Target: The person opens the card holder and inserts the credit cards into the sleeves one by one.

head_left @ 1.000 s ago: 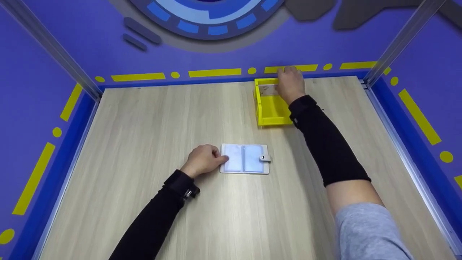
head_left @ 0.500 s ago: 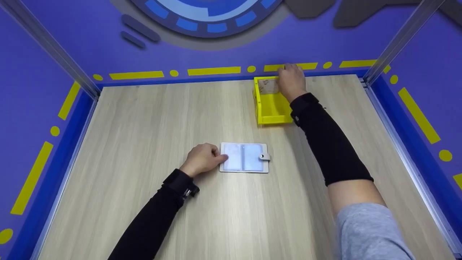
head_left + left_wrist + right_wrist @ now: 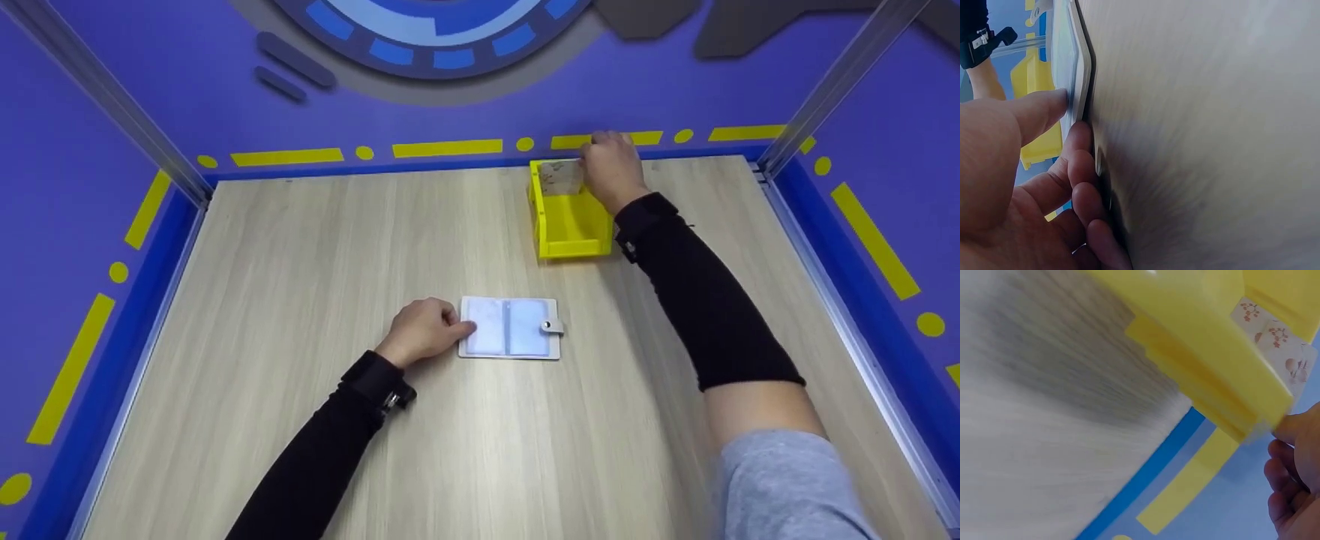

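Work area: a wood-grain tabletop enclosed by blue-violet walls with yellow dashes and dots along their lower edges; a metal post stands at the rear left corner and a second post at the rear right.

Booklet: lies spread flat near the middle of the tabletop, two pale, glossy pockets facing up, separated by a spine. A snap tab projects past its right edge.

Left hand: positioned at the left edge of the booklet. Its grip pinches that edge, thumb on the upper face, index finger at the underside; the remaining fingers are bent beside the tabletop.

Bin: yellow, standing behind and to the right of the booklet, well apart from it, close to the back wall. A pale card with red blossom print leans at its rear; whether there is more than one could not be determined.

Right hand: at the rear right corner of the bin, next to the card. Thumb extended, other visible fingers bent. The thumb tip is hidden behind the bin, so whether this grip holds the card cannot be told.
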